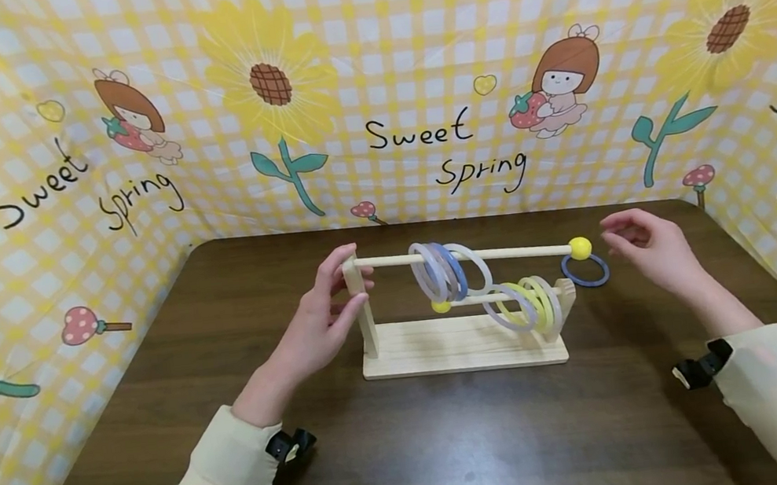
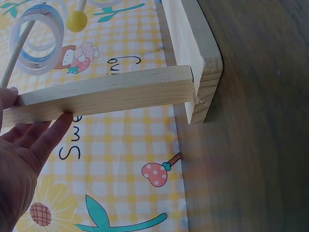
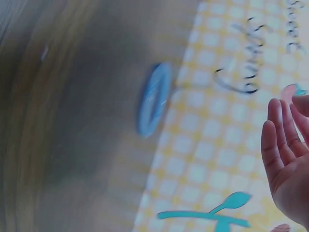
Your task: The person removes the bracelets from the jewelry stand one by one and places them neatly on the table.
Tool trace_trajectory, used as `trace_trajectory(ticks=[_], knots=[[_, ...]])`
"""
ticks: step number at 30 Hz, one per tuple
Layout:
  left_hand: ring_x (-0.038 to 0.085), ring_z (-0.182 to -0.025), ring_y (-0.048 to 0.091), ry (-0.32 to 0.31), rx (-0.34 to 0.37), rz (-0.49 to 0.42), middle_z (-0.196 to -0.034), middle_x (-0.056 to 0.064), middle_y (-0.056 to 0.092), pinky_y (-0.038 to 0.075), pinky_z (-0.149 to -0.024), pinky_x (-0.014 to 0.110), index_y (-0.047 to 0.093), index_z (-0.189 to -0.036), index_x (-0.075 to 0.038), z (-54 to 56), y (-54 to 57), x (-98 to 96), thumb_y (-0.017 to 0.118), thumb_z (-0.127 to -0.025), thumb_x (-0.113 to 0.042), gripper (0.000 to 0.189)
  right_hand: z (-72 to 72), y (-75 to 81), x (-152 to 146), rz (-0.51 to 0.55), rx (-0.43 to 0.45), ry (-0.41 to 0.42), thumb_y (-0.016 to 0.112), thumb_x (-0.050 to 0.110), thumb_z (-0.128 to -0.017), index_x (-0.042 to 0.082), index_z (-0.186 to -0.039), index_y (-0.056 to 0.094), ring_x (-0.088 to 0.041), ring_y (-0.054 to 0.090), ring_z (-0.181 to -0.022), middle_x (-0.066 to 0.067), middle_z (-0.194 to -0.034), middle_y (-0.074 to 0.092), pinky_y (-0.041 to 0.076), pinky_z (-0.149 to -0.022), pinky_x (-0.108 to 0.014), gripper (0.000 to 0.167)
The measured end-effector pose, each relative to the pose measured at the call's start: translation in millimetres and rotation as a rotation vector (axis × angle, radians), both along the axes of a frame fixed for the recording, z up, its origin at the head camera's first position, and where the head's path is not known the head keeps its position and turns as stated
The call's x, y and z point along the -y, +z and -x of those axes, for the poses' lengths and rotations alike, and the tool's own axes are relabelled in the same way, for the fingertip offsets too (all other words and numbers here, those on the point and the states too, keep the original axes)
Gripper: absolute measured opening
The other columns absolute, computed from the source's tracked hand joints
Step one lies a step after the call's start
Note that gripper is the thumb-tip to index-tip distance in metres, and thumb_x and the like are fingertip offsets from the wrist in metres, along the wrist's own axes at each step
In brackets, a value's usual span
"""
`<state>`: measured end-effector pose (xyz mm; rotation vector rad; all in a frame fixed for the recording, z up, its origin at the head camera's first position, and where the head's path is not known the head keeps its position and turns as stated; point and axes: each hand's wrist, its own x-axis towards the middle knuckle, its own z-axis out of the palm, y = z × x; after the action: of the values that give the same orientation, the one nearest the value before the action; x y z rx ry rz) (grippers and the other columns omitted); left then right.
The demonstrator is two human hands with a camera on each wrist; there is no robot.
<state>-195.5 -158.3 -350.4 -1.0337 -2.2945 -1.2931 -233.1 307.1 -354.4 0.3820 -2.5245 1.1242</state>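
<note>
In the head view my left hand (image 1: pixel 324 304) holds the upper part of the left post (image 1: pixel 366 320) of a wooden rack, thumb on one side and fingers on the other. The left wrist view shows the fingertips against this post (image 2: pixel 120 94). Purple, blue and clear-white rings (image 1: pixel 461 274) hang on the upper rod (image 1: pixel 525 252). Several rings, some yellow (image 1: pixel 547 306), hang on the lower rod. My right hand (image 1: pixel 655 246), holding nothing, is in the air right of the upper rod's yellow ball (image 1: pixel 579 248), fingers loosely bent. A blue ring (image 1: pixel 586 285) lies on the table nearby.
The rack's flat base (image 1: pixel 464 353) rests on a dark brown wooden table (image 1: pixel 410 446). A yellow checked cloth (image 1: pixel 369 55) with printed flowers and words stands along the back and both sides. The right wrist view shows the blue ring (image 3: pixel 145 118) close to the cloth's edge.
</note>
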Motion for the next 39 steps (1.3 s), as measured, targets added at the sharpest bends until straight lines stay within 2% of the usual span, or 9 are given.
trace_trajectory(ticks=[4,7,10,16,21,28,32,39], knots=[[0.025,-0.106,0.062,0.001,-0.001,-0.001,-0.12,0.013,0.058,0.057,-0.072,0.034,0.023,-0.146,-0.015,-0.5,-0.3,-0.4,0.055,-0.095,0.006,0.064,-13.6,7.4,5.0,0.122,-0.022,0.015,0.063,0.008,-0.095,0.005,-0.111,0.064,0.002,0.064,-0.071,0.004,-0.091,0.068,0.049,-0.058,-0.014,0.016],[0.025,-0.106,0.062,0.003,-0.004,0.001,-0.12,0.013,0.058,0.057,-0.071,0.033,0.023,-0.146,-0.015,-0.3,-0.6,-0.4,0.055,-0.095,0.006,0.064,-24.4,14.7,8.4,0.171,-0.052,0.027,0.063,0.003,-0.094,0.011,-0.11,0.065,0.001,0.064,-0.072,0.011,-0.09,0.068,0.048,-0.059,-0.013,0.018],[0.026,-0.106,0.062,0.005,-0.007,0.002,-0.12,0.013,0.058,0.057,-0.07,0.033,0.024,-0.146,-0.015,-0.1,-0.4,-0.5,0.055,-0.095,0.006,0.064,-34.6,23.2,13.5,0.195,-0.092,0.039,0.063,-0.004,-0.092,0.007,-0.111,0.065,0.0,0.065,-0.072,0.015,-0.09,0.066,0.048,-0.06,-0.012,0.022],[0.027,-0.106,0.062,0.002,-0.009,0.002,-0.12,0.013,0.058,0.057,-0.07,0.032,0.023,-0.146,-0.014,0.1,-0.9,-0.8,0.055,-0.095,0.007,0.064,-51.2,37.2,23.8,0.233,-0.161,0.072,0.062,-0.011,-0.089,-0.005,-0.113,0.062,-0.003,0.064,-0.073,0.007,-0.092,0.068,0.048,-0.062,-0.011,0.025],[0.026,-0.106,0.062,0.006,-0.002,0.002,-0.12,0.013,0.058,0.057,-0.071,0.032,0.023,-0.146,-0.015,-0.3,-0.2,-1.1,0.055,-0.096,0.005,0.063,-63.8,46.5,35.5,0.242,-0.206,0.075,0.061,-0.014,-0.088,-0.008,-0.112,0.062,-0.006,0.064,-0.073,0.004,-0.093,0.068,0.049,-0.065,-0.012,0.026],[0.026,-0.106,0.062,0.005,-0.011,0.006,-0.12,0.013,0.058,0.057,-0.072,0.034,0.023,-0.146,-0.015,0.6,-0.4,-0.1,0.055,-0.095,0.006,0.064,-74.2,50.8,56.5,0.233,-0.295,0.143,0.062,-0.021,-0.083,-0.013,-0.108,0.061,-0.007,0.063,-0.073,0.0,-0.092,0.068,0.047,-0.062,-0.011,0.026],[0.027,-0.106,0.061,0.002,-0.015,0.003,-0.12,0.014,0.058,0.057,-0.073,0.035,0.023,-0.146,-0.015,1.2,-0.5,0.8,0.056,-0.095,0.006,0.065,-75.6,49.6,68.4,0.211,-0.31,0.177,0.064,-0.021,-0.082,-0.012,-0.107,0.061,-0.006,0.063,-0.073,-0.001,-0.091,0.068,0.047,-0.061,-0.012,0.027],[0.025,-0.106,0.062,-0.005,-0.01,0.003,-0.12,0.015,0.058,0.057,-0.072,0.033,0.023,-0.146,-0.014,0.4,0.1,0.3,0.055,-0.095,0.006,0.063,-78.8,47.9,86.2,0.201,-0.27,0.208,0.066,-0.018,-0.082,-0.008,-0.109,0.062,-0.006,0.065,-0.074,0.0,-0.093,0.069,0.047,-0.06,-0.014,0.029]])
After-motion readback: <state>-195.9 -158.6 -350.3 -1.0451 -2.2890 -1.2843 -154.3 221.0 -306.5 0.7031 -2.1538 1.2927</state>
